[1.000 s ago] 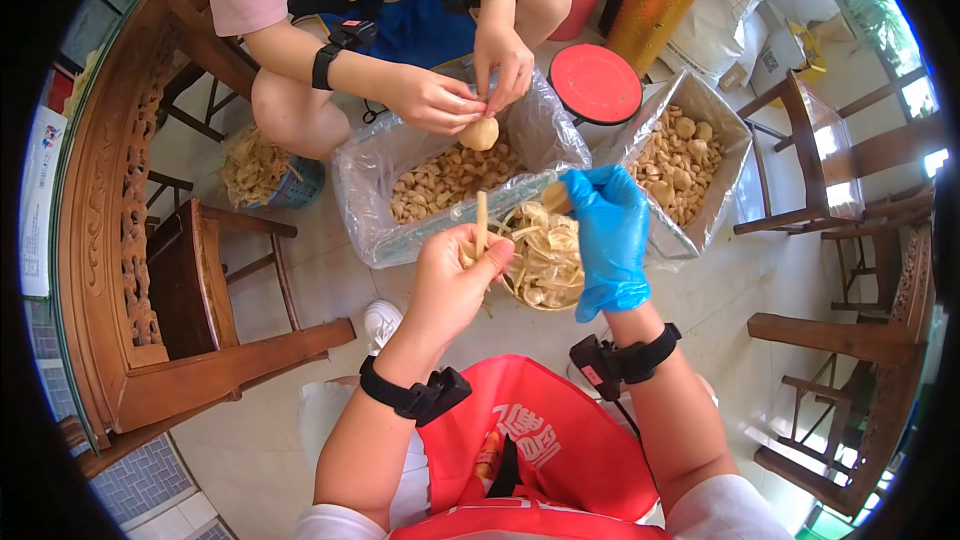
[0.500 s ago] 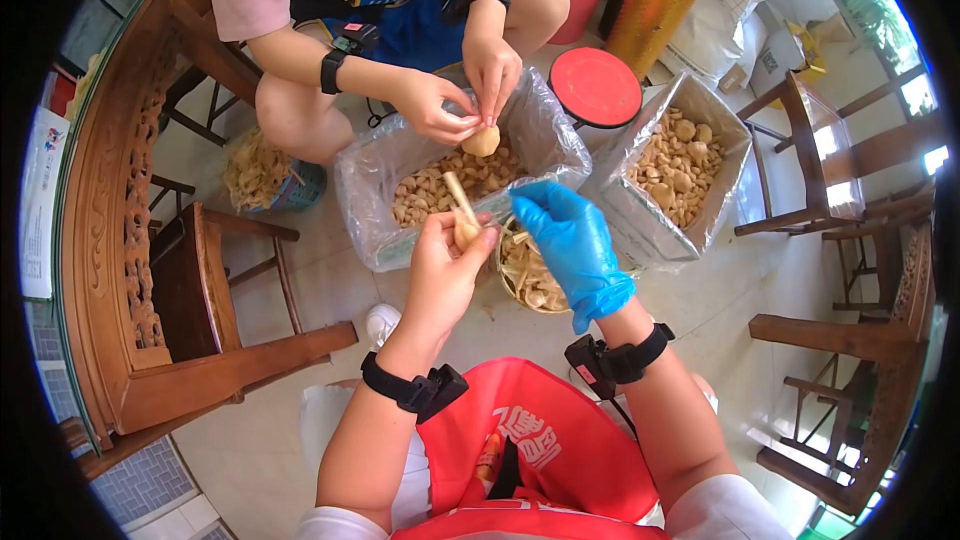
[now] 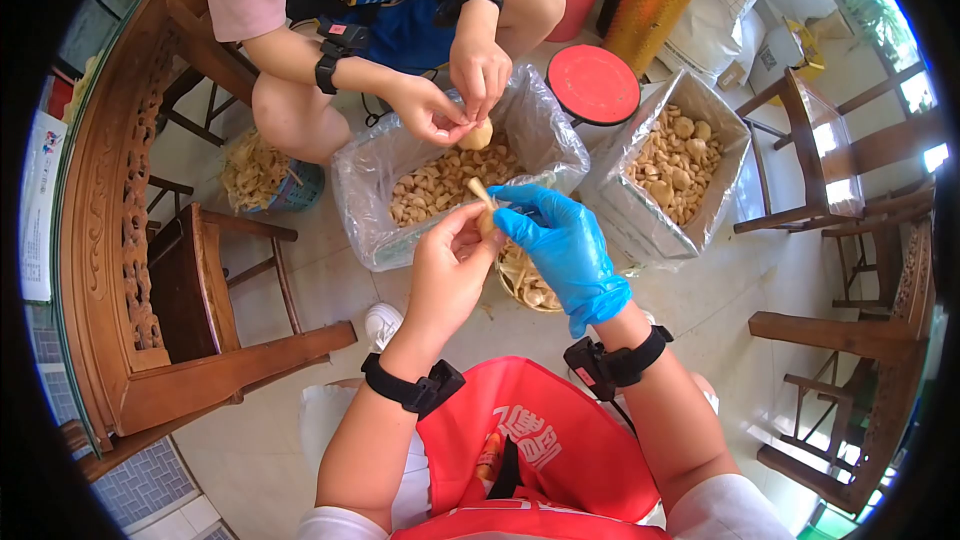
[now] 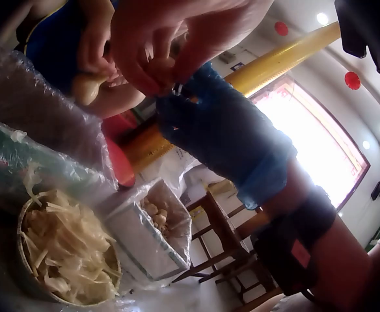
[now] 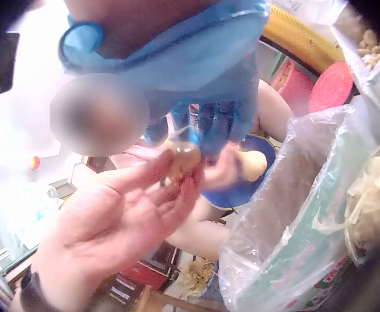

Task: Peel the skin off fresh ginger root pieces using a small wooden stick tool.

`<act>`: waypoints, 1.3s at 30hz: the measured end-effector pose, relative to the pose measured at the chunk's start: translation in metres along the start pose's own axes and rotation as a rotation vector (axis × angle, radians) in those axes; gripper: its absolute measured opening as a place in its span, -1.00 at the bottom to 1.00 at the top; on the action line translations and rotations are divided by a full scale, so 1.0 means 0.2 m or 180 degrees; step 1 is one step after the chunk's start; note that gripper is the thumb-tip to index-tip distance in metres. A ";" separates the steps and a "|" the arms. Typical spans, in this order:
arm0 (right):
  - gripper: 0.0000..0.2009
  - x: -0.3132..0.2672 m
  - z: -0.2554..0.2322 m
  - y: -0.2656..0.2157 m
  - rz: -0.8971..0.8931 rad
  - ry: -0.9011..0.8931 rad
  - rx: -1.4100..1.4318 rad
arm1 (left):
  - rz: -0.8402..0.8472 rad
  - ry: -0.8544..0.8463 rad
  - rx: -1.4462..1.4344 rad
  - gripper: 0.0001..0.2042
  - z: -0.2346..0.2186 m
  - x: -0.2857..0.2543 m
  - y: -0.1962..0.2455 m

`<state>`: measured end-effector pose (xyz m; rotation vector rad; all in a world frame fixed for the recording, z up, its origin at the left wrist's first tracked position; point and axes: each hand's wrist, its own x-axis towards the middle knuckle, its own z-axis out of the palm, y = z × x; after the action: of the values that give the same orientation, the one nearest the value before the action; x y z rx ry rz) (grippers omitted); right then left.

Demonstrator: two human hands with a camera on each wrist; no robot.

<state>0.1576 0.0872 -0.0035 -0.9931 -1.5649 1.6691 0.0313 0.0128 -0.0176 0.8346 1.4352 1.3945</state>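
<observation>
A garlic bulb (image 3: 489,221) with a short pale stem is held up in front of me, over the near edge of the plastic-lined box (image 3: 375,240). My bare left hand (image 3: 451,265) grips the bulb between thumb and fingertips. In the right wrist view the bulb (image 5: 183,159) looks smooth and shiny, with a thin strand of skin at its top. My right hand (image 3: 563,253), in a blue glove, pinches at the bulb's upper side with thumb and forefinger. Below the gloved hand stands a round basket (image 4: 26,257) heaped with garlic skins (image 4: 69,240).
Opposite, another person's hands (image 3: 430,105) work on a pale garlic bulb (image 3: 476,135) over the box of cloves. A second lined box (image 3: 680,165) stands at right, beside a red lid (image 3: 594,86). Wooden chairs (image 3: 830,155) and a carved table (image 3: 110,240) flank the floor.
My right hand moved left from over the skin basket, leaving the brown piece it held, and came to the bulb. My left hand tilted the stem leftward, then raised the bulb slightly.
</observation>
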 end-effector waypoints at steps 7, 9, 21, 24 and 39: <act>-0.80 0.01 0.02 0.04 -0.0379 0.0125 0.0006 | -0.0026 -0.0122 -0.0045 -0.70 0.02 -0.01 0.05; -0.87 0.01 0.07 0.03 -0.0300 0.0697 0.0794 | -0.0446 0.0176 -0.0555 -0.73 0.01 0.00 0.07; -0.75 0.02 0.00 0.07 -0.0712 0.1340 -0.0981 | 0.0209 0.0226 -0.0212 -0.72 0.01 0.01 0.05; -0.74 0.00 -0.03 -0.02 -0.0719 0.0732 -0.0828 | 0.0194 0.0247 -0.0146 -0.73 0.04 0.01 0.03; -0.81 -0.04 0.05 -0.01 -0.1921 0.0657 -0.2223 | -0.0291 0.0310 -0.0405 -0.78 0.06 -0.02 0.05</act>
<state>0.1534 0.0762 -0.0010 -0.8430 -2.0772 0.5941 0.0428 0.0143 -0.0066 0.6201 1.4236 1.4567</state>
